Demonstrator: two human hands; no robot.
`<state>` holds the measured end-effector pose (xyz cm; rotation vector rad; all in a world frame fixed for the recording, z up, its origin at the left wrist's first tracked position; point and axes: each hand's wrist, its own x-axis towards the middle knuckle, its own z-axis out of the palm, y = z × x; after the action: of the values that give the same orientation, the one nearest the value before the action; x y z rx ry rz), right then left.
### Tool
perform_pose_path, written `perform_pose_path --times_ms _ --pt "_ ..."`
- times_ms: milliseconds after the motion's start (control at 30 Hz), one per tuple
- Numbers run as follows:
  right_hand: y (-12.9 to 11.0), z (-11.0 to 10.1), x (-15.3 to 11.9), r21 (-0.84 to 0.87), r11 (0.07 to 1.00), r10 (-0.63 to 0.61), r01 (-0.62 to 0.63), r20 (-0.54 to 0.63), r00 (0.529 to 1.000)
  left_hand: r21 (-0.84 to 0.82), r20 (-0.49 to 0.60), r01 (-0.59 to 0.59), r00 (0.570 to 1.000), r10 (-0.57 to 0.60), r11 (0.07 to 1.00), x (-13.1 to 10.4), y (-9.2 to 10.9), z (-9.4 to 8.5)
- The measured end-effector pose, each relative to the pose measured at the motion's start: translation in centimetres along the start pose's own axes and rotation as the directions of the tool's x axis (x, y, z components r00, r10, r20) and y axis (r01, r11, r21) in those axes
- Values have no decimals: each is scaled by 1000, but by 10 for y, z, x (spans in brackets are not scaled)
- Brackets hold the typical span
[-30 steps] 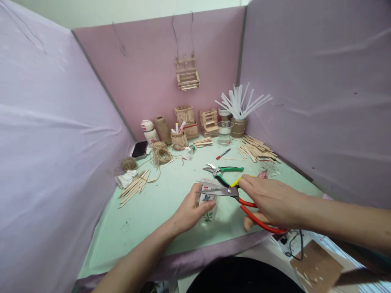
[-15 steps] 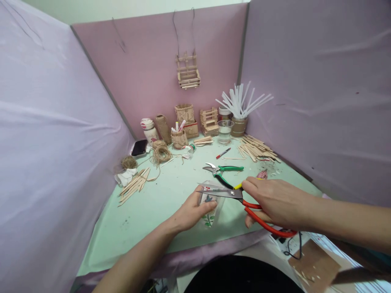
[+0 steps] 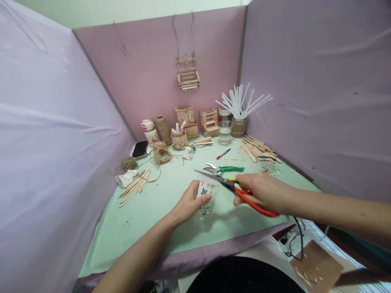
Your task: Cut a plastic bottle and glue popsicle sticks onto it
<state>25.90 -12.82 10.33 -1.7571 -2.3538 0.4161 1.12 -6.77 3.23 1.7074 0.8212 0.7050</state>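
Observation:
My left hand point(image 3: 187, 205) grips a small clear plastic piece point(image 3: 205, 209) printed with a blue bird-like shape and green leaves, thumb across its front. My right hand point(image 3: 266, 189) is closed round the red handles of a pair of scissors point(image 3: 251, 202). The dark blades point up and left, just above the upper edge of the plastic piece; I cannot tell whether they touch it. A thin yellow thing point(image 3: 232, 179) pokes out by the right hand's fingers, its kind unclear. Green-handled pruning shears point(image 3: 231, 168) lie just behind the blades, partly covered.
Wooden sticks lie in piles at left point(image 3: 136, 188) and right point(image 3: 258, 148). Twine point(image 3: 161, 154), a marker point(image 3: 223, 154), a phone point(image 3: 140, 149) and a cup of water point(image 3: 225, 133) are farther back. White strips point(image 3: 241, 101) stand in a pot. A stick-built holder point(image 3: 188, 75) hangs on the wall.
The scissors have tilted, their tips rising from across the plastic piece to above its upper edge. My right hand has moved slightly left and up; the plastic piece has shifted a little left and up.

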Motion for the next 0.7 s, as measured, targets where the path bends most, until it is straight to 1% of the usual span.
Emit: perform_pose_path --times_ms 67,133,233,333,433,500,600,700 --pt "2 0 10 151 986 83 -76 -45 996 -62 -60 27 998 -31 998 3 -4 -6" --pt "2 4 20 275 954 152 -121 -96 984 -176 -127 15 991 -38 984 6 -7 -12" --pt "-2 20 36 478 872 176 -106 -104 979 -366 -185 -13 981 -59 931 9 -8 -20" --pt "-12 42 50 630 771 208 -95 -107 972 -482 -182 -34 981 -62 876 10 -5 -28" --pt "-22 61 61 709 702 234 -71 -134 963 -547 -146 -34 988 -56 837 8 -4 -36" --pt "-27 69 65 726 686 239 -50 -159 958 -578 -106 -33 994 -36 816 5 -4 -41" --pt "-27 75 63 720 694 217 -13 -192 957 -581 -49 -45 999 21 813 2 -4 -44" --pt "-23 77 57 725 688 177 25 -200 964 -559 -56 -80 997 59 825 1 -3 -43"
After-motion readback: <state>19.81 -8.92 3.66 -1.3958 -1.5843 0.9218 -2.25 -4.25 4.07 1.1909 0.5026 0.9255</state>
